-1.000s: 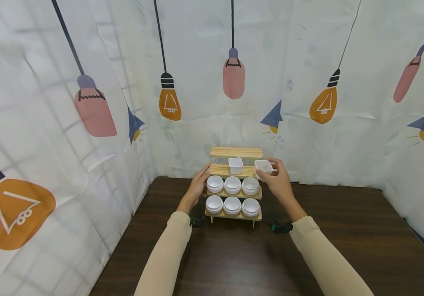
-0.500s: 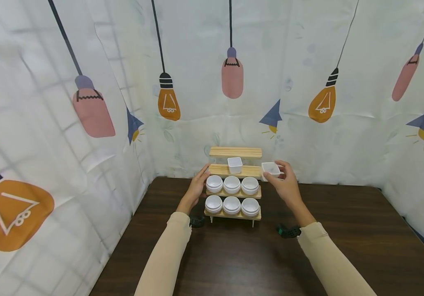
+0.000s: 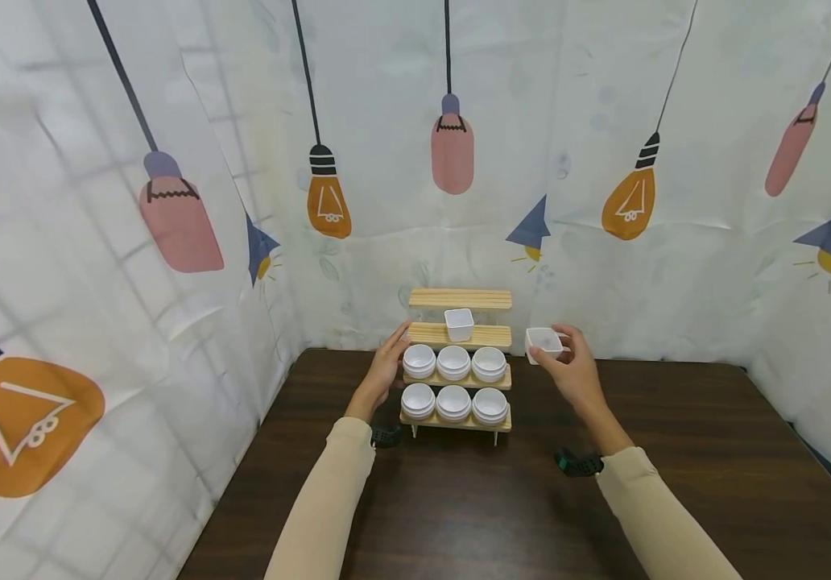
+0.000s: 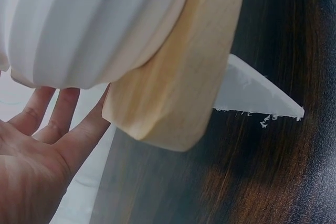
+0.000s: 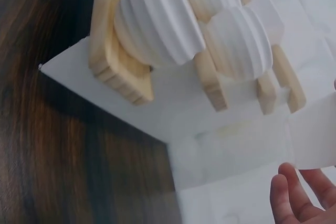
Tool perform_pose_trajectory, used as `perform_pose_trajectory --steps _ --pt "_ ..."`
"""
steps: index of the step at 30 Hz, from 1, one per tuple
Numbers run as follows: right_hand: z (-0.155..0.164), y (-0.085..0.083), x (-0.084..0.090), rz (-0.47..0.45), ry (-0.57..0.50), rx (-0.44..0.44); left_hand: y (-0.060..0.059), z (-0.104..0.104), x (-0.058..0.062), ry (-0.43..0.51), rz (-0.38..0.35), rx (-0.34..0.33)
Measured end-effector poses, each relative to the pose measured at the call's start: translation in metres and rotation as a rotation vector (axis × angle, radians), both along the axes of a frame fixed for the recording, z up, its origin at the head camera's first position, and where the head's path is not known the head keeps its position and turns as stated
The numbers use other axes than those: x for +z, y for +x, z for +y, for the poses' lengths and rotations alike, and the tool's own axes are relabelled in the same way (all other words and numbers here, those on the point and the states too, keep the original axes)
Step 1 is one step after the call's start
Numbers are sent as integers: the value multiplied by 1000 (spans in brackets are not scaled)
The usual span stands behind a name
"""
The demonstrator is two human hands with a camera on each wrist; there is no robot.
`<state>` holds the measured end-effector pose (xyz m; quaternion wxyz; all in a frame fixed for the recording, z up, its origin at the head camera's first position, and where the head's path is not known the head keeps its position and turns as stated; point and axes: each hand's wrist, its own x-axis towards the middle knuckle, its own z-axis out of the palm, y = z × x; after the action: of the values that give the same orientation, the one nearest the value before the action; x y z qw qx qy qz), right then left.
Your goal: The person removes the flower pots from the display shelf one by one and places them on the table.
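Note:
My right hand (image 3: 576, 374) pinches a small white square bowl (image 3: 546, 341) between thumb and fingers, out to the right of a tiered wooden display stand (image 3: 489, 336). In the right wrist view that square bowl (image 5: 317, 136) is cut off by the frame edge, with my fingers below it. My left hand (image 3: 382, 370) is at the stand's left side; the left wrist view shows its fingers (image 4: 79, 142) extended beside a shelf end. A second white square bowl (image 3: 459, 325) sits mid-shelf on the stand's third tier. Round white ribbed bowls (image 3: 454, 362) line the two lower tiers.
The top tier (image 3: 460, 299) of the stand is bare wood. White side supports (image 4: 252, 90) carry the shelves on a dark wooden table (image 3: 452, 499). Behind it hangs a pale curtain (image 3: 386, 266) printed with lamps and bulbs.
My right hand has moved right and slightly down with the square bowl, from over the third shelf to outside the stand. My left hand has stayed at the stand's left side.

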<state>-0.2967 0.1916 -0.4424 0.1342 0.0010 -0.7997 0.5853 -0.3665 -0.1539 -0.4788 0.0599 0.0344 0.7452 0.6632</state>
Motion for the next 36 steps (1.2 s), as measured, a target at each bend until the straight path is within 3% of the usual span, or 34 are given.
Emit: perform_pose_trajectory --steps 14,36 --pt "21 3 -26 -15 80 -36 1 0 -2 18 1 13" --pt "36 6 -47 -53 62 -58 1 0 -1 2 2 -3"
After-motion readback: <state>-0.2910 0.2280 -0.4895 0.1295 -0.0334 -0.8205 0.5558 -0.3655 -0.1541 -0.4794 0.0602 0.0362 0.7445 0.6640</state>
